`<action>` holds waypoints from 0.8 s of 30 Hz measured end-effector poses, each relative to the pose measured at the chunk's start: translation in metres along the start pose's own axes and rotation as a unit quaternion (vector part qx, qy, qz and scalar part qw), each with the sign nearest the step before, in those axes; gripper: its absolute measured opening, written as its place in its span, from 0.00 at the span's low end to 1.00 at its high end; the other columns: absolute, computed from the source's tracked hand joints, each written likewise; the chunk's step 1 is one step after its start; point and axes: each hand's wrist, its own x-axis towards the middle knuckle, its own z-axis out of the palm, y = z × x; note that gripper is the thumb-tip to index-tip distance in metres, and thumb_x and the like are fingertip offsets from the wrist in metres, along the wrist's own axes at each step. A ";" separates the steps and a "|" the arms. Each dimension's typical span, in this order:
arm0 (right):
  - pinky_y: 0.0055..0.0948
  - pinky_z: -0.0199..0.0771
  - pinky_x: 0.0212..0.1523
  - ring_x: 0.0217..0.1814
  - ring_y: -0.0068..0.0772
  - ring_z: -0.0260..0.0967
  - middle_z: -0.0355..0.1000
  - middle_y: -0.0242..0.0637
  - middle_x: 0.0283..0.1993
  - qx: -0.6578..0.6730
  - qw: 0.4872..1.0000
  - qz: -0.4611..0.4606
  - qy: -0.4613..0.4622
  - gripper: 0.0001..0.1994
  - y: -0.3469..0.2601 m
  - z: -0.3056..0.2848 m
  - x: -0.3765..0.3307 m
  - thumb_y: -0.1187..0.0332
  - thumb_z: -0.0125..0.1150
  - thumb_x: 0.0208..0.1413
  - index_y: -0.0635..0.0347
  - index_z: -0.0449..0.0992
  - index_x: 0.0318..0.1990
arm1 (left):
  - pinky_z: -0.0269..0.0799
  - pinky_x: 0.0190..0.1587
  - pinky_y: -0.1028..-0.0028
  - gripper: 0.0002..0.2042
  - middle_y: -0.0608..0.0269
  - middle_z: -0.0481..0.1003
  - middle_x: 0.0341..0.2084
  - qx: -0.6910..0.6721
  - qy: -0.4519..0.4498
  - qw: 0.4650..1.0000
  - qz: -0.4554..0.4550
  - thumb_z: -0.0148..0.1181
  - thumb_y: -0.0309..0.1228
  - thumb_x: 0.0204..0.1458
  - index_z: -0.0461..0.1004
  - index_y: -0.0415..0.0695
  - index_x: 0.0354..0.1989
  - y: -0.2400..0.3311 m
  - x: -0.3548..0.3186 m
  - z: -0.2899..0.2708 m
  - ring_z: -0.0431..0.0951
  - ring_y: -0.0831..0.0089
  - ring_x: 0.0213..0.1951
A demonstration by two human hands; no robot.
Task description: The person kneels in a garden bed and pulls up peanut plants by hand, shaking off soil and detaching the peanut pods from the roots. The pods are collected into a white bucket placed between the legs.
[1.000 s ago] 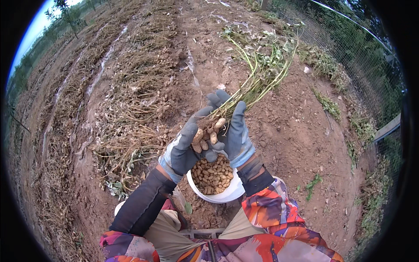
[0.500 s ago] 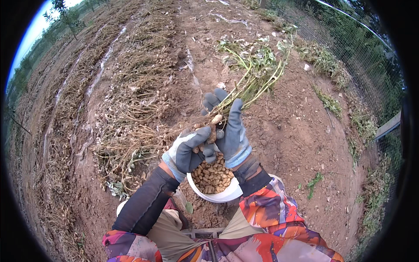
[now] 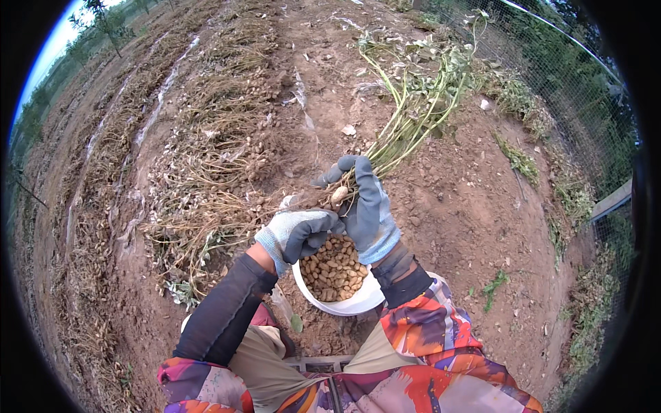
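A peanut plant (image 3: 405, 131) with long green stems and wilted leaves is gripped near its roots by my right hand (image 3: 372, 217), which wears a grey-coated glove. One pale peanut (image 3: 339, 195) hangs among the roots between my hands. My left hand (image 3: 297, 233), gloved alike, is closed with curled fingers just below the roots, against the fingers of my right. Whatever its fingers hold is hidden. Directly under both hands stands a white bucket (image 3: 365, 303) with many loose peanuts (image 3: 334, 275) in it.
Rows of uprooted, dried peanut plants (image 3: 213, 158) lie on the left. Strips of plastic film (image 3: 162, 96) run between them. Brown soil (image 3: 475, 213) spreads to the right, as far as a mesh fence (image 3: 551, 62). A low stool (image 3: 317, 363) shows between my legs.
The plant has shifted up and slightly right with my right hand. My left hand's fingers have curled in, and the peanuts seen beside them earlier no longer show there. More of the bucket's contents is visible.
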 end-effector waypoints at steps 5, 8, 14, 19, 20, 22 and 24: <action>0.27 0.71 0.27 0.24 0.30 0.69 0.67 0.36 0.21 -0.114 0.990 0.024 0.080 0.25 0.004 -0.006 0.001 0.46 0.44 0.59 0.65 0.68 0.37 | 0.62 0.23 0.81 0.06 0.72 0.72 0.21 0.251 -0.027 0.965 0.074 0.52 0.23 0.49 0.74 0.42 0.35 -0.028 0.015 0.001 0.69 0.84 0.23; 0.26 0.69 0.27 0.22 0.29 0.67 0.67 0.35 0.20 -0.103 0.992 0.016 0.067 0.22 0.011 -0.020 0.001 0.50 0.44 0.59 0.65 0.70 0.36 | 0.63 0.21 0.80 0.05 0.70 0.73 0.20 0.355 0.044 0.933 0.046 0.61 0.27 0.44 0.74 0.42 0.30 -0.021 0.014 0.013 0.69 0.82 0.21; 0.28 0.70 0.29 0.25 0.30 0.68 0.67 0.34 0.22 -0.021 0.993 0.021 0.112 0.20 0.013 -0.021 0.007 0.50 0.44 0.59 0.62 0.68 0.38 | 0.70 0.18 0.73 0.12 0.64 0.75 0.22 0.185 0.068 0.973 -0.117 0.63 0.32 0.42 0.73 0.43 0.35 -0.020 0.015 0.015 0.73 0.76 0.17; 0.27 0.71 0.29 0.29 0.29 0.68 0.67 0.33 0.25 0.041 0.985 -0.015 0.169 0.17 0.000 -0.036 0.018 0.52 0.43 0.60 0.59 0.67 0.39 | 0.75 0.34 0.70 0.27 0.58 0.75 0.33 0.328 0.046 0.944 -0.008 0.67 0.40 0.38 0.68 0.40 0.46 -0.014 0.006 0.013 0.78 0.67 0.32; 0.27 0.71 0.29 0.29 0.29 0.68 0.67 0.33 0.25 0.050 0.984 -0.023 0.172 0.17 -0.001 -0.039 0.022 0.53 0.43 0.60 0.59 0.67 0.39 | 0.74 0.39 0.69 0.30 0.56 0.75 0.36 0.435 0.057 0.895 0.085 0.68 0.41 0.37 0.67 0.39 0.48 -0.029 0.010 0.005 0.77 0.65 0.37; 0.27 0.71 0.31 0.30 0.28 0.68 0.68 0.34 0.28 0.032 0.978 -0.003 0.205 0.18 -0.007 -0.022 0.014 0.53 0.42 0.61 0.60 0.68 0.40 | 0.65 0.54 0.70 0.38 0.50 0.70 0.46 0.544 0.108 0.828 0.084 0.71 0.44 0.33 0.64 0.37 0.52 -0.027 0.004 0.005 0.69 0.61 0.52; 0.28 0.71 0.33 0.31 0.29 0.67 0.69 0.35 0.31 0.021 0.980 0.010 0.199 0.19 -0.007 -0.036 0.013 0.53 0.42 0.61 0.61 0.69 0.42 | 0.66 0.52 0.70 0.37 0.51 0.71 0.44 0.477 0.113 0.861 0.134 0.70 0.44 0.34 0.65 0.37 0.52 -0.019 0.010 0.005 0.71 0.63 0.49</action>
